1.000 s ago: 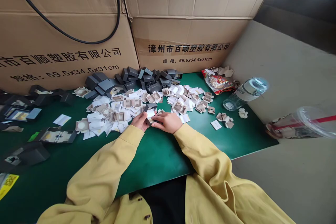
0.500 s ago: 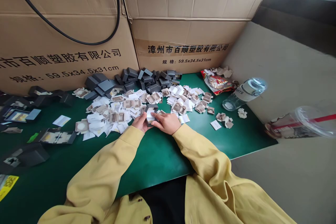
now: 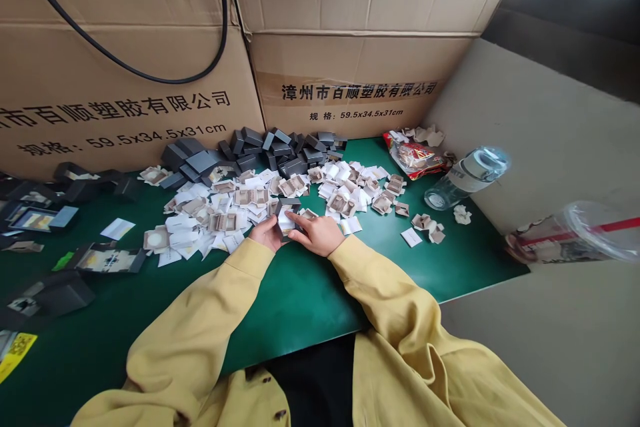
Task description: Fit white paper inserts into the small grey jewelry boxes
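Observation:
A small dark grey cardboard box [image 3: 289, 204], with a white insert showing in it, is held over the green table between my two hands. My left hand [image 3: 267, 233] is closed round its left side. From the right, my right hand [image 3: 321, 233] has its index finger on the white insert and its thumb at the near edge, so it too is closed on the box. Just beyond and to the left lies a heap of white cards and folded paper inserts [image 3: 193, 227]. A second heap of inserts [image 3: 345, 197] lies to the right.
More dark grey boxes [image 3: 295, 153] are piled along the large cartons [image 3: 350, 60] at the back. Several open dark boxes [image 3: 107, 259] lie at the left. On the right are a snack bag [image 3: 417, 159], a clear bottle [image 3: 465, 177] and a plastic cup [image 3: 565, 233].

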The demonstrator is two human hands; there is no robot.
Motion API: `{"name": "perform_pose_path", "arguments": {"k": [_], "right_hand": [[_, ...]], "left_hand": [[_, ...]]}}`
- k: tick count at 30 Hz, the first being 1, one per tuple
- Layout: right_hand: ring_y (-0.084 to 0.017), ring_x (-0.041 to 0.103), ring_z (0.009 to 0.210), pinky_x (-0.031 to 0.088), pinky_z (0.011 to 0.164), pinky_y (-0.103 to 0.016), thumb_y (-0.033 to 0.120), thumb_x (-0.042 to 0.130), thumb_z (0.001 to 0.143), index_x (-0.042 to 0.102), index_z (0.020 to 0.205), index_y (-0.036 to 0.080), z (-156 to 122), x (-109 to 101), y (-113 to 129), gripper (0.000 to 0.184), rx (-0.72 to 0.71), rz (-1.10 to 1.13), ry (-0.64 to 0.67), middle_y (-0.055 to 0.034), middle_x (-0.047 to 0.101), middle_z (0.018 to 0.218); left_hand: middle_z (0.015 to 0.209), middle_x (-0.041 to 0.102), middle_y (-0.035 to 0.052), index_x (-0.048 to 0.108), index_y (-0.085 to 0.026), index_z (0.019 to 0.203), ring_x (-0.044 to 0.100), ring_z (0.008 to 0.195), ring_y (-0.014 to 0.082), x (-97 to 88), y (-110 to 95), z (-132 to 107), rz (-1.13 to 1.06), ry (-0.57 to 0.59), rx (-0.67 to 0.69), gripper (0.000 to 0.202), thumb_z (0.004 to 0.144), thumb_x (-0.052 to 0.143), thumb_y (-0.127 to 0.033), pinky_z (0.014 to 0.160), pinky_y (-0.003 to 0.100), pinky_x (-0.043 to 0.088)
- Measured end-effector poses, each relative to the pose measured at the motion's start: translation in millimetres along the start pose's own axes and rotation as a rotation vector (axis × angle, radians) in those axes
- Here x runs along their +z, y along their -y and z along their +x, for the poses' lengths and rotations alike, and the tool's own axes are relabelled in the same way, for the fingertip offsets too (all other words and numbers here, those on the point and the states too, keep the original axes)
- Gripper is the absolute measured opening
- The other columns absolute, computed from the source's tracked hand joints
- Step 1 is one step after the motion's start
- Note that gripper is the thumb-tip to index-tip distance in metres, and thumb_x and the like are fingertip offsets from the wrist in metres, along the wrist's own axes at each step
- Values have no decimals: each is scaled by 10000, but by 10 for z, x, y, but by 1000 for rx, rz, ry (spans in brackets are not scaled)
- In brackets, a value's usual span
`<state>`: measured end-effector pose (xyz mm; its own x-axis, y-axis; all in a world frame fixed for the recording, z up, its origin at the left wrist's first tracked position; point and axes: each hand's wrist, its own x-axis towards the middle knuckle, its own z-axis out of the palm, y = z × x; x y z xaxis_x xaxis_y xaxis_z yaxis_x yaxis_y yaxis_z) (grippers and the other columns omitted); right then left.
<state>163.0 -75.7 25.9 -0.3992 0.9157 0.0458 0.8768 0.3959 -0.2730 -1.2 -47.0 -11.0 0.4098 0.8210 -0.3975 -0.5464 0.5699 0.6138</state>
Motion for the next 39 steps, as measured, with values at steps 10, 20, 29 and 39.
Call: {"name": "perform_pose_path", "arguments": {"k": [10,20,29,39], "right_hand": [[-183,644,854,420,658,-244,517,282,903,475,1267,304,-14,-17,22,463,43,90,-44,-50,692,898],[-173,647,749,396,586,-226,521,351,879,519,1227,280,-12,53,61,456,87,86,-121,-46,690,783],[-157,632,720,380,594,-223,548,341,874,491,1245,272,-16,58,34,486,20,86,-127,-31,687,780],[-167,582,684,314,534,-244,360,384,884,662,831,214,-32,-278,-622,318,404,-118,-242,-53,659,778]], "left_hand": [[1072,626,132,580,-131,1050,501,1131,296,-51,29,31,56,62,36,316,782,527,-290,887,420,461],[1056,628,142,585,-107,1044,524,1112,270,-56,51,23,66,87,97,309,774,562,-256,871,345,478],[1023,651,110,622,-118,1005,553,1073,252,-21,35,-22,97,65,113,256,785,540,-220,884,333,467],[1017,649,160,427,-55,1268,615,947,229,-64,-160,-27,-108,34,68,481,865,384,-313,775,346,508]]}}
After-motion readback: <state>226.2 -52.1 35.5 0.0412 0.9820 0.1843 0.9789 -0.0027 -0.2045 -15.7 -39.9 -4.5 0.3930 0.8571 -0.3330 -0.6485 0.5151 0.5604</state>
